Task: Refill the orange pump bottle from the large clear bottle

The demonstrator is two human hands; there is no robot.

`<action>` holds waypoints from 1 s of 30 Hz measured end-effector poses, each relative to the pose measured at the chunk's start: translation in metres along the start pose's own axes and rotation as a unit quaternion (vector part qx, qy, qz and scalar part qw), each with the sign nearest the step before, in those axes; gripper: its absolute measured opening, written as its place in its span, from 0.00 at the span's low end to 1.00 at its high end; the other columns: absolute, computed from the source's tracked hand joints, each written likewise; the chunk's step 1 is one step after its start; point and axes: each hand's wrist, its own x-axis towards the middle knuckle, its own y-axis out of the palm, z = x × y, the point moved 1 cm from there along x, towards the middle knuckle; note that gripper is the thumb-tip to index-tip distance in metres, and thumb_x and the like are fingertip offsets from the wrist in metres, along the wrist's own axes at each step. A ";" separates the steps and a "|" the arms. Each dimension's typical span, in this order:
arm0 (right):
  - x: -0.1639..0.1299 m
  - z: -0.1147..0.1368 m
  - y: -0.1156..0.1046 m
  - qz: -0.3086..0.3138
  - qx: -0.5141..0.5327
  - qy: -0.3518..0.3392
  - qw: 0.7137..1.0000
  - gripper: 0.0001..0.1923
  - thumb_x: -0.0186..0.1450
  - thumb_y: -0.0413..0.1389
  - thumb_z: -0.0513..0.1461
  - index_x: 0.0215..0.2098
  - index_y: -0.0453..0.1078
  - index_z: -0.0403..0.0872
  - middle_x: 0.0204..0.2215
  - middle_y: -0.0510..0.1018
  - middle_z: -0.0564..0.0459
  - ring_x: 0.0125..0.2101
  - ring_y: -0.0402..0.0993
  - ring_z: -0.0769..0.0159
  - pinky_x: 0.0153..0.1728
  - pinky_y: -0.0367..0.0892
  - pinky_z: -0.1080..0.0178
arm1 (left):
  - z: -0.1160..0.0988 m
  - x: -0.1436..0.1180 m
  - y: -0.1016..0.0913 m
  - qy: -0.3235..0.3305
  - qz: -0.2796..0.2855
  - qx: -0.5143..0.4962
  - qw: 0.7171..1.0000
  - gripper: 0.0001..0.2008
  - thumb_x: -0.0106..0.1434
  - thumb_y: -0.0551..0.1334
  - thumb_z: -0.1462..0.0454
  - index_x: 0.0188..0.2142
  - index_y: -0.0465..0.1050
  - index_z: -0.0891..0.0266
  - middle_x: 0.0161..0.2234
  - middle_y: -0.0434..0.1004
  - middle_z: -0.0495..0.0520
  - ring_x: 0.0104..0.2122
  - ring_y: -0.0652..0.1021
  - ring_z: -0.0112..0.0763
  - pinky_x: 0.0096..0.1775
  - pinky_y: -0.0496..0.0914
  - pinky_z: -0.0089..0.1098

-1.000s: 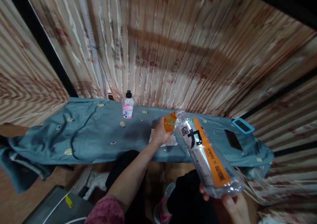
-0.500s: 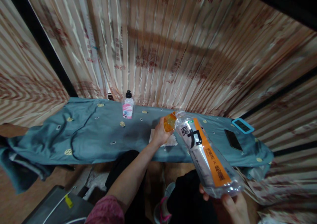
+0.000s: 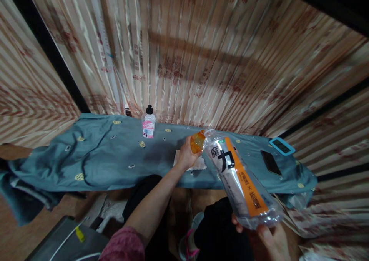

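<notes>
My right hand [image 3: 268, 234] grips the base of a clear plastic drink bottle [image 3: 236, 180] with an orange and silver label. The bottle is tilted, its uncapped-looking mouth up and to the left, close against an amber, see-through cup-like container [image 3: 197, 142]. Around that container my left hand [image 3: 188, 155] is closed; its exact kind is hard to make out. Beneath the left hand a white cloth or tissue [image 3: 198, 163] lies on the bench. Whether any liquid passes between the two vessels I cannot tell.
A blue patterned cloth covers the narrow bench [image 3: 109, 149]. On it stand a pump-less bottle with black cap [image 3: 148, 124] at the back left, and at right a dark phone [image 3: 271, 162] and a blue-framed device [image 3: 282, 146]. A pleated curtain [image 3: 184, 61] hangs behind.
</notes>
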 end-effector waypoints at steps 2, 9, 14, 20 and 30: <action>0.001 0.000 0.000 0.004 0.016 0.008 1.000 0.22 0.51 0.64 0.53 0.37 0.72 0.49 0.23 0.81 0.51 0.22 0.74 0.59 0.23 0.69 0.62 | 0.000 0.000 0.000 -0.001 0.001 0.003 1.000 0.30 0.48 0.69 0.68 0.49 0.60 0.61 0.44 0.76 0.57 0.43 0.77 0.41 0.45 0.70 0.40; 0.000 0.000 0.002 0.003 0.062 0.027 0.998 0.23 0.49 0.66 0.52 0.38 0.73 0.49 0.23 0.82 0.51 0.23 0.76 0.62 0.23 0.68 0.66 | 0.000 0.000 0.000 0.008 -0.004 -0.008 1.000 0.30 0.48 0.69 0.69 0.49 0.60 0.61 0.45 0.76 0.57 0.44 0.77 0.41 0.46 0.70 0.40; 0.000 0.003 0.004 -0.004 0.066 0.034 0.997 0.24 0.48 0.67 0.52 0.38 0.73 0.50 0.24 0.81 0.52 0.22 0.74 0.62 0.22 0.68 0.65 | 0.003 0.001 0.002 0.006 -0.006 0.001 1.000 0.30 0.48 0.69 0.68 0.49 0.60 0.61 0.44 0.76 0.57 0.44 0.77 0.42 0.46 0.71 0.40; -0.001 0.005 0.007 0.004 0.051 0.024 0.998 0.26 0.49 0.66 0.53 0.41 0.71 0.50 0.25 0.81 0.54 0.23 0.74 0.62 0.23 0.67 0.65 | 0.003 0.001 0.002 0.004 -0.006 0.004 1.000 0.30 0.48 0.69 0.67 0.49 0.60 0.60 0.44 0.76 0.57 0.44 0.77 0.41 0.46 0.71 0.40; -0.003 0.004 0.010 0.005 0.058 0.023 0.998 0.23 0.51 0.65 0.53 0.39 0.72 0.50 0.24 0.81 0.53 0.23 0.73 0.61 0.23 0.67 0.64 | 0.000 0.001 0.000 0.011 0.000 -0.001 1.000 0.30 0.48 0.71 0.62 0.48 0.60 0.61 0.44 0.76 0.57 0.43 0.78 0.42 0.46 0.71 0.40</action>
